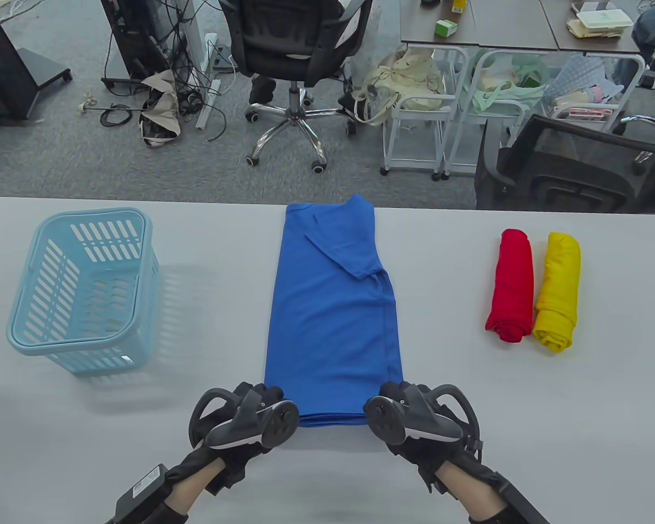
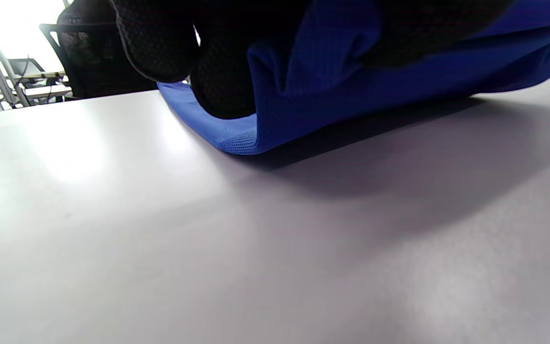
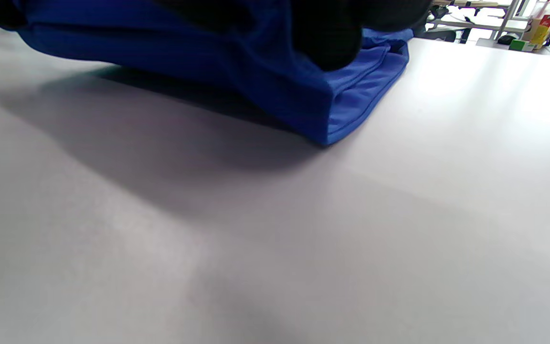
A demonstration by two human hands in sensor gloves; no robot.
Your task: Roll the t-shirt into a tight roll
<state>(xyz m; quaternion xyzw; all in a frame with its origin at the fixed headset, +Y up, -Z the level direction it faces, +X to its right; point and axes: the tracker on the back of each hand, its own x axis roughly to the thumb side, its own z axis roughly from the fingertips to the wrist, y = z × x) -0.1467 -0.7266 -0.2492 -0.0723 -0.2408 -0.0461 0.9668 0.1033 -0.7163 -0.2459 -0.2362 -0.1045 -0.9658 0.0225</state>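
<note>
Blue basket (image 1: 82, 289) left of t-shirt (image 1: 333, 311), rolled shirts (image 1: 532, 292) right

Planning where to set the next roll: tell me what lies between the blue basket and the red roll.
In the table view, the folded blue t-shirt lies between the basket and the red roll, with bare table on either side.

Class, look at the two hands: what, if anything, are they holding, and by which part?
Both hold the blue shirt: the left hand grips its near left corner, the right hand its near right corner.
</note>
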